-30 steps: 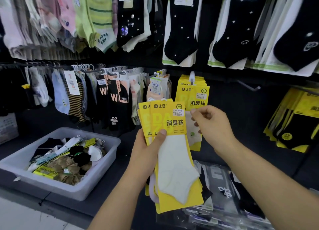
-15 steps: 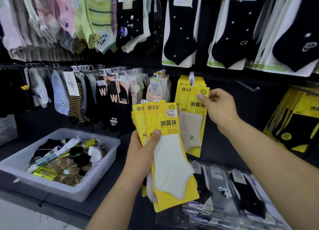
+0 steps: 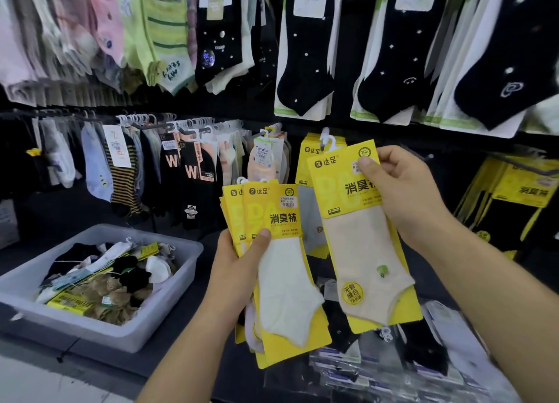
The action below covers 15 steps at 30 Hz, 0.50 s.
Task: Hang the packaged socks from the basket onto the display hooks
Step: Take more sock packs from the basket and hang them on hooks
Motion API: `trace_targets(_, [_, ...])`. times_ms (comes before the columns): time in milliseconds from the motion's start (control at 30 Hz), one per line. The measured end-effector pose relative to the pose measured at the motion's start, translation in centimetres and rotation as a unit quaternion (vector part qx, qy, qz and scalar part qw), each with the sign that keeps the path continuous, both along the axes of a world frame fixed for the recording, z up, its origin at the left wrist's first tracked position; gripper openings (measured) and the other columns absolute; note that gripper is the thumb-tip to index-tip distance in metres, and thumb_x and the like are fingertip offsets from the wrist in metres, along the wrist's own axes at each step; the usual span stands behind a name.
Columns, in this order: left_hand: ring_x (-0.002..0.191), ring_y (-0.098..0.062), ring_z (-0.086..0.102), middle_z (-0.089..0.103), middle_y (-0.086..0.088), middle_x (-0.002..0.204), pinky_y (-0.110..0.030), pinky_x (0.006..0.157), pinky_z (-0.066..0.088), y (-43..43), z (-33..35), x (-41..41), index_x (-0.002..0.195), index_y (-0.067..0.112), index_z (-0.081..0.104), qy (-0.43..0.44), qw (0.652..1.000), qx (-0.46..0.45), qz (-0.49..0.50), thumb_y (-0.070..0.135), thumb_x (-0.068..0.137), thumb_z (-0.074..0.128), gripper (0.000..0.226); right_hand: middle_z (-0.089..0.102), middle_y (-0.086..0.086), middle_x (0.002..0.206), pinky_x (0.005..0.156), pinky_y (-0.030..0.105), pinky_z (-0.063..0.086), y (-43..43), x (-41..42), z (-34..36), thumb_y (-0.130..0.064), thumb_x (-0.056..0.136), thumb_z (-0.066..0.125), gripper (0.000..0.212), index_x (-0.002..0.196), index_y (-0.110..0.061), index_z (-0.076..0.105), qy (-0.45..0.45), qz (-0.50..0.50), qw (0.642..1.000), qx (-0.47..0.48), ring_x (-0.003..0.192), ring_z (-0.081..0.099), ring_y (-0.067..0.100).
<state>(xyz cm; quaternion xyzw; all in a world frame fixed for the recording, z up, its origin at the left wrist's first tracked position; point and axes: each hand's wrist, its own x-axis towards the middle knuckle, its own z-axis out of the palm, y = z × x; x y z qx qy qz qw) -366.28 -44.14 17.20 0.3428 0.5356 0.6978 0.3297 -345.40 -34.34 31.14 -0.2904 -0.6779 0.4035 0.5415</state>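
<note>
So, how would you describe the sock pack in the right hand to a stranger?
On the dark display wall, find the hook of yellow packs. In front of it the right hand pinches one pack by its top. Its sock is beige with a small green emblem; the left hand holds a white sock.

- Soft light is coming from above and is making the yellow sock packs [image 3: 335, 191] look bright and clear.
- The black display wall [image 3: 453, 173] is looking very dark.
- The hanging socks at the top left [image 3: 60, 39] are looking smeared and blurry.
- The clear bags at the bottom right [image 3: 453, 357] are shining white and blurring.
- The picture's edges are bending and stretching.
- The grey basket [image 3: 75, 330] is throwing only a faint shadow.
</note>
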Motion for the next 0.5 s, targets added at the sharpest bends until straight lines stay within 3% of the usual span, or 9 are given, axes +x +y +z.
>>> trace_targets(167, [0.101, -0.010, 0.079, 0.080, 0.016, 0.111, -0.045, 0.089, 0.062, 0.0, 0.2, 0.9, 0.121, 0.038, 0.062, -0.005, 1.000, -0.004, -0.006, 0.071, 0.066, 0.079, 0.066, 0.077, 0.004, 0.085, 0.062, 0.027, 0.057, -1.5, 0.4, 0.4, -0.021, 0.096, 0.064, 0.009, 0.089, -0.019, 0.069, 0.031, 0.054, 0.997, -0.056, 0.075, 0.074, 0.017])
trace_targets(300, [0.103, -0.009, 0.078, 0.079, 0.017, 0.113, -0.043, 0.089, 0.061, -0.2, 0.3, 1.8, 0.122, 0.038, 0.063, -0.005, 1.000, -0.006, -0.008, 0.073, 0.070, 0.078, 0.065, 0.077, 0.010, 0.087, 0.059, 0.030, 0.057, -2.9, 0.1, -2.8, -0.018, 0.093, 0.068, 0.006, 0.088, -0.015, 0.069, -0.020, 0.104, 0.988, -0.112, 0.072, 0.074, 0.021])
trace_targets(400, [0.112, -0.016, 0.077, 0.079, 0.011, 0.121, -0.048, 0.097, 0.059, -0.9, 0.2, 2.6, 0.131, 0.031, 0.063, -0.022, 0.999, -0.010, -0.034, 0.073, 0.072, 0.077, 0.074, 0.077, 0.009, 0.088, 0.058, 0.030, 0.057, -3.6, 0.0, -5.4, -0.020, 0.091, 0.071, 0.007, 0.088, -0.017, 0.066, -0.053, 0.079, 0.989, -0.116, 0.075, 0.075, 0.022])
trace_targets(500, [0.115, -0.019, 0.076, 0.078, 0.005, 0.126, -0.051, 0.103, 0.058, -1.7, 0.1, 3.3, 0.137, 0.023, 0.060, -0.023, 0.998, -0.009, -0.061, 0.070, 0.068, 0.081, 0.086, 0.076, 0.006, 0.081, 0.053, 0.026, 0.054, -4.3, 0.1, -7.0, -0.022, 0.089, 0.075, 0.020, 0.074, -0.026, 0.062, -0.066, 0.037, 0.993, -0.092, 0.068, 0.073, 0.019])
